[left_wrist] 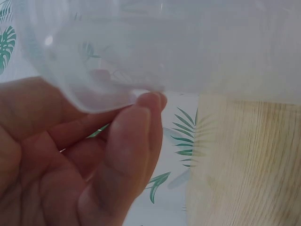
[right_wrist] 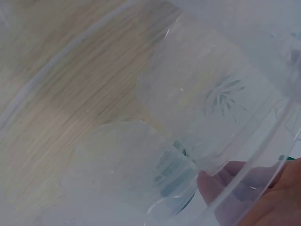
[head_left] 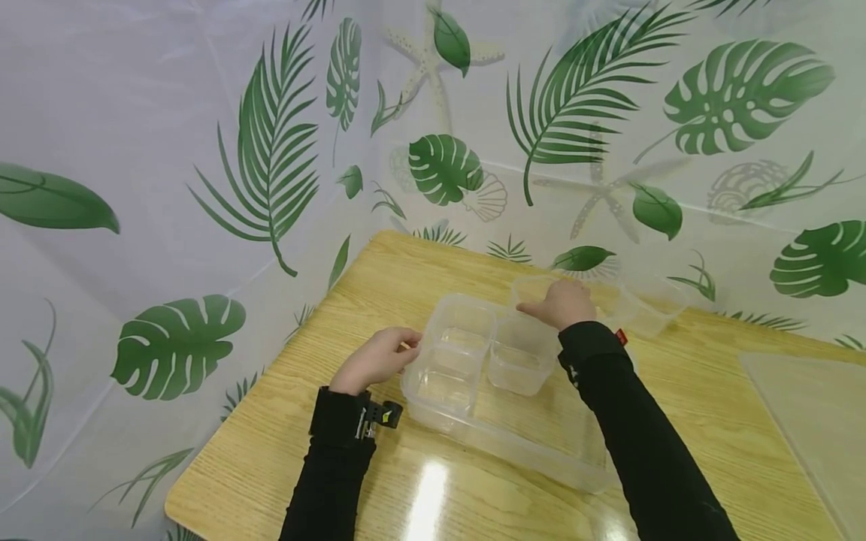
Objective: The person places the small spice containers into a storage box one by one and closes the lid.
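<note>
A large clear plastic bin stands on the wooden table. Inside it, along the left side, sits a divided-looking clear container. Beside that is a small clear plastic container, whose far rim my right hand pinches from above. In the right wrist view, that hand's thumb and fingers meet at a clear edge. At the bin's left side, my left hand pinches its edge between thumb and fingertips. Transparent walls overlap, so exact edges are hard to make out.
Another clear container stands behind the bin, near the table's back edge. A flat translucent sheet or lid lies at the right. A leaf-patterned curtain hangs along the table's left and back sides.
</note>
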The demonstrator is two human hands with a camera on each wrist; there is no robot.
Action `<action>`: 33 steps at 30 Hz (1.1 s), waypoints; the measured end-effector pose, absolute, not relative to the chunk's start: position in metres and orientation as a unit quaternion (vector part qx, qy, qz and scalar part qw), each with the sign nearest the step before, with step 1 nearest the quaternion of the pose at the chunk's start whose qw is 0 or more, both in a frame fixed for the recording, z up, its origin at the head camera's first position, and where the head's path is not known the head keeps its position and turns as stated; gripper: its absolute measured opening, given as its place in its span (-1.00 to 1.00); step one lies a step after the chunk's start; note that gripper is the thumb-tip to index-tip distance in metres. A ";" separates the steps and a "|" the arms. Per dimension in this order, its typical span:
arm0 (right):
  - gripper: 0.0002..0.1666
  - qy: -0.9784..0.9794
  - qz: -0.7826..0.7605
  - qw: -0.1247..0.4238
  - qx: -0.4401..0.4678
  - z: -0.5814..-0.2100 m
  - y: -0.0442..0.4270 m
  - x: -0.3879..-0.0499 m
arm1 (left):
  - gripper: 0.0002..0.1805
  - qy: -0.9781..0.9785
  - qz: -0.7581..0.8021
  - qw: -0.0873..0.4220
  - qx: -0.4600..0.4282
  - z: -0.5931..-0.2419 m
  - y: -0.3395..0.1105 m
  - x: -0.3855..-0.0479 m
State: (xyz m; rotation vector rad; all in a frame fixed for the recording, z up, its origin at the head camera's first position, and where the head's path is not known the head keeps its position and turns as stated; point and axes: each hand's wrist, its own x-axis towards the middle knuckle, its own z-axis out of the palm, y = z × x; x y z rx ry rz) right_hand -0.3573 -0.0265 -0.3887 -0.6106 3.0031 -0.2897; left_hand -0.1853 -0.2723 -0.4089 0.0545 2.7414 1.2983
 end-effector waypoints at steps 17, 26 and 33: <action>-0.36 0.973 -0.143 -0.028 -0.178 -0.393 -0.015 -0.360 | -0.63 0.904 0.422 0.056 0.026 -0.408 -0.264 -0.189; -0.08 0.963 -0.177 -0.062 -0.194 -0.368 -0.004 -0.351 | -0.62 0.909 0.413 0.054 0.033 -0.408 -0.264 -0.190; -0.03 0.942 -0.240 -0.074 -0.222 -0.344 0.007 -0.332 | -0.65 0.911 0.409 0.047 0.022 -0.408 -0.268 -0.187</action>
